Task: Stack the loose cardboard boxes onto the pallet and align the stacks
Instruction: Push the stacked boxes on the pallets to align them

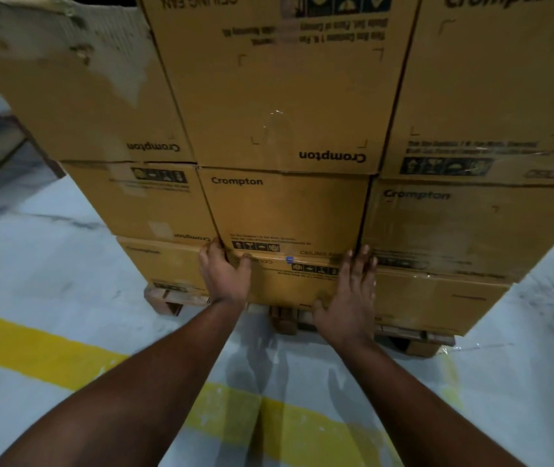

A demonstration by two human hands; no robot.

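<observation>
**Both hands on the bottom box**

Our bare forearms reach over a pale grey concrete floor (50, 271) crossed by a yellow painted line (33, 345). Left hand (223, 276) curls round the lowest brown cardboard box (289, 281); right hand (349, 298) presses flat, fingers spread. Stacked boxes sit on a wooden pallet (164, 299).

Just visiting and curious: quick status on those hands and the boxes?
Left hand gripping bottom middle box at its left edge. Right hand flat on its front. Box sits on pallet. Nothing in the way.
</observation>
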